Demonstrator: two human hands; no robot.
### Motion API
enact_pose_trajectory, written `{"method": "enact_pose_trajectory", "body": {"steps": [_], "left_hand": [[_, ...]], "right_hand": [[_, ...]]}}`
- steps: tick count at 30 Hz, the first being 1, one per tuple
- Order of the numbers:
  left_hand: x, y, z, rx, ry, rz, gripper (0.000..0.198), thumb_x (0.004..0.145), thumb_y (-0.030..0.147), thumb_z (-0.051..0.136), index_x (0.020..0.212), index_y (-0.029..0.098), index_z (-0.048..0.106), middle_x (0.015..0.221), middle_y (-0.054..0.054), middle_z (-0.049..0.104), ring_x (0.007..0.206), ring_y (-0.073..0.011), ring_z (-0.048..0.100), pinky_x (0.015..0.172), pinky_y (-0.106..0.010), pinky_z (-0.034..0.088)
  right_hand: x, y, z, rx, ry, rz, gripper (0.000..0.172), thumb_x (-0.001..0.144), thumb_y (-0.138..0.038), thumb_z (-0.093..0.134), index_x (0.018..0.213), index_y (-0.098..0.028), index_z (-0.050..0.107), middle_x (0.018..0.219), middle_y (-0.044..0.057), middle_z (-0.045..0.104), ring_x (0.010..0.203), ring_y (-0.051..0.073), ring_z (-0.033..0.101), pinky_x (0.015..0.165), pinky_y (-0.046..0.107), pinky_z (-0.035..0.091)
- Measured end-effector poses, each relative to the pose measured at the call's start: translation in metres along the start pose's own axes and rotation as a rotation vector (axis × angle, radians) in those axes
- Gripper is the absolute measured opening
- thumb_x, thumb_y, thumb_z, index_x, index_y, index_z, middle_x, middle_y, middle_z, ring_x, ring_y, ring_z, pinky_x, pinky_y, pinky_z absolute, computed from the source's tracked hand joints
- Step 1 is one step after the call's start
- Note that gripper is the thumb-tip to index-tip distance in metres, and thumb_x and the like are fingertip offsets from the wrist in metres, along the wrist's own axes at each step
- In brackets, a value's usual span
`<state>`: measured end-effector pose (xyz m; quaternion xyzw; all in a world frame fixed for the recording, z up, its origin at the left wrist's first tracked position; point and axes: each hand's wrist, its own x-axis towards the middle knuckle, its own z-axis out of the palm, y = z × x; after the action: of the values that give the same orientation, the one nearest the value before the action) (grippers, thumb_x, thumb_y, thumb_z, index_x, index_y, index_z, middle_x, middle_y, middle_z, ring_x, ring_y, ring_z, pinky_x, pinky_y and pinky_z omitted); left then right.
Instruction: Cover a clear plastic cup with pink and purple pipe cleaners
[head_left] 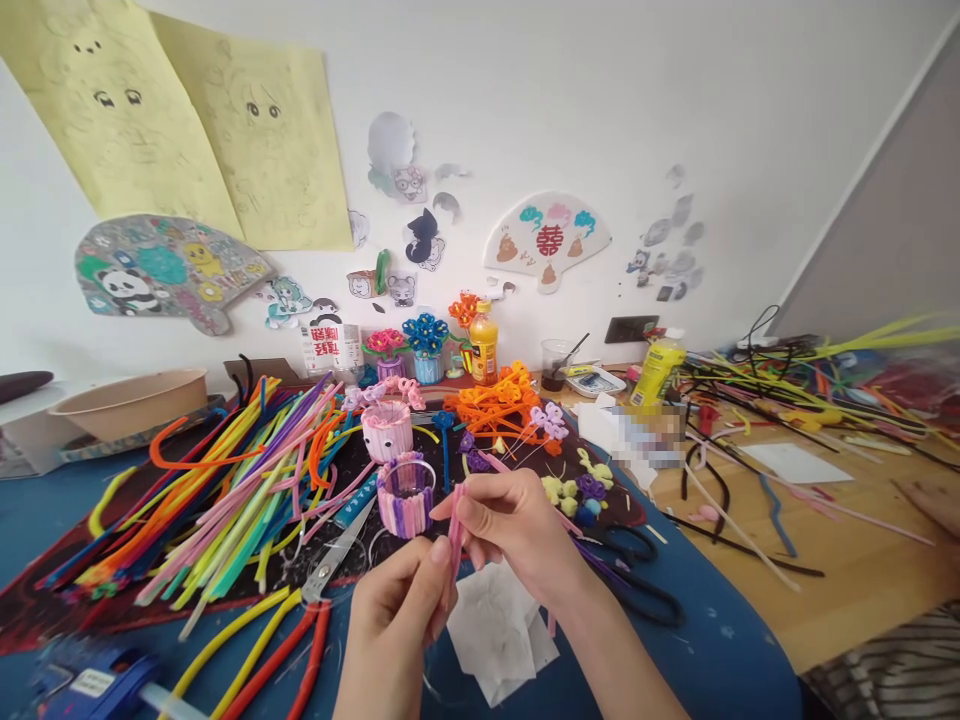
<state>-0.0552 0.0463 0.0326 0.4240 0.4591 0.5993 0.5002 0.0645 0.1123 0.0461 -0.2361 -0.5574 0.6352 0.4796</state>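
Both my hands pinch one pink pipe cleaner [455, 530] held upright in front of me. My left hand [397, 620] grips its lower part with thumb and fingers closed. My right hand [510, 525] pinches its upper end. Just behind them stands a small pink and purple pipe-cleaner basket [405, 495], with a pink cup with googly eyes [388, 430] farther back. Scissors [337, 555] lie left of my left hand. A crumpled white paper [499, 630] lies under my wrists.
A big heap of coloured pipe cleaners [225, 480] covers the left. Orange pipe-cleaner flowers [495, 400], small flower pots [425, 350] and a juice bottle [483, 345] stand at the back. A blue glue gun [90, 685] and red pliers [300, 650] lie near left. More stems [810, 390] are at right.
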Motion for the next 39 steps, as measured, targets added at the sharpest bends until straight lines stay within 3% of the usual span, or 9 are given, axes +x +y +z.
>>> {"method": "enact_pose_trajectory", "body": {"steps": [7,10,13,15,17,20,27,35,39], "left_hand": [[0.0,-0.001,-0.002,0.009,0.01,-0.033,0.051,0.08,0.053,0.065,0.052,0.017,0.045,0.047,0.006,0.036,0.046,-0.0057,0.026,0.045,-0.021,0.02],[0.0,-0.002,-0.002,0.083,0.053,0.019,0.045,0.082,0.053,0.063,0.057,0.017,0.052,0.046,0.005,0.042,0.043,-0.0063,0.031,0.043,-0.019,0.024],[0.0,-0.006,0.0,0.32,0.225,0.26,0.024,0.081,0.044,0.067,0.085,0.02,0.067,0.062,0.001,0.062,0.047,-0.0098,0.049,0.046,-0.02,0.039],[0.0,-0.01,0.003,0.604,0.374,0.509,0.025,0.081,0.033,0.07,0.104,0.022,0.069,0.077,-0.002,0.071,0.056,-0.0123,0.06,0.057,-0.021,0.047],[-0.001,-0.013,0.004,0.897,0.468,0.75,0.027,0.082,0.024,0.069,0.109,0.023,0.072,0.087,-0.004,0.076,0.066,-0.0144,0.067,0.067,-0.022,0.05],[-0.003,-0.015,0.005,1.156,0.514,0.943,0.029,0.082,0.017,0.069,0.109,0.024,0.075,0.095,-0.006,0.079,0.078,-0.0176,0.073,0.071,-0.021,0.051],[-0.002,-0.015,0.003,1.195,0.608,0.947,0.035,0.078,0.021,0.075,0.113,0.027,0.073,0.094,-0.005,0.079,0.07,-0.0191,0.075,0.062,-0.023,0.054],[-0.003,-0.011,0.004,1.28,0.595,1.026,0.032,0.081,0.017,0.071,0.113,0.021,0.072,0.092,-0.005,0.078,0.067,-0.0187,0.075,0.063,-0.021,0.056],[-0.003,-0.015,0.0,1.227,0.58,1.017,0.04,0.079,0.013,0.073,0.116,0.026,0.07,0.094,-0.004,0.078,0.068,-0.0192,0.075,0.06,-0.021,0.056]], "right_hand": [[-0.001,-0.002,0.001,-0.027,0.022,0.023,0.04,0.076,-0.051,0.074,0.07,-0.012,0.075,0.052,0.0,0.057,0.04,0.006,0.047,0.039,0.019,0.03],[0.001,-0.001,0.002,-0.026,0.075,0.002,0.038,0.078,-0.049,0.073,0.069,-0.012,0.075,0.05,-0.001,0.056,0.04,0.006,0.047,0.038,0.018,0.03],[0.002,0.003,0.003,-0.003,0.218,-0.049,0.034,0.08,-0.046,0.073,0.073,-0.013,0.077,0.05,-0.001,0.055,0.041,0.006,0.046,0.038,0.018,0.031],[0.003,0.006,0.004,0.006,0.309,-0.07,0.031,0.08,-0.044,0.072,0.076,-0.013,0.077,0.05,-0.001,0.056,0.041,0.006,0.045,0.039,0.018,0.031],[0.003,0.009,0.005,0.011,0.356,-0.068,0.031,0.08,-0.043,0.072,0.075,-0.013,0.077,0.048,0.0,0.057,0.04,0.006,0.044,0.038,0.018,0.031],[0.002,0.012,0.005,0.038,0.379,-0.042,0.032,0.079,-0.043,0.073,0.068,-0.013,0.075,0.047,0.0,0.058,0.038,0.006,0.044,0.037,0.019,0.031],[0.002,0.012,0.007,0.087,0.389,-0.025,0.031,0.075,-0.044,0.076,0.073,-0.013,0.077,0.047,0.001,0.059,0.037,0.007,0.047,0.036,0.019,0.035],[0.0,0.013,0.009,0.124,0.389,-0.049,0.028,0.076,-0.042,0.077,0.073,-0.014,0.078,0.05,0.0,0.06,0.038,0.007,0.049,0.036,0.018,0.04],[-0.001,0.011,0.011,0.134,0.4,-0.054,0.027,0.076,-0.041,0.077,0.072,-0.014,0.078,0.054,0.002,0.063,0.039,0.006,0.049,0.038,0.019,0.044]]}}
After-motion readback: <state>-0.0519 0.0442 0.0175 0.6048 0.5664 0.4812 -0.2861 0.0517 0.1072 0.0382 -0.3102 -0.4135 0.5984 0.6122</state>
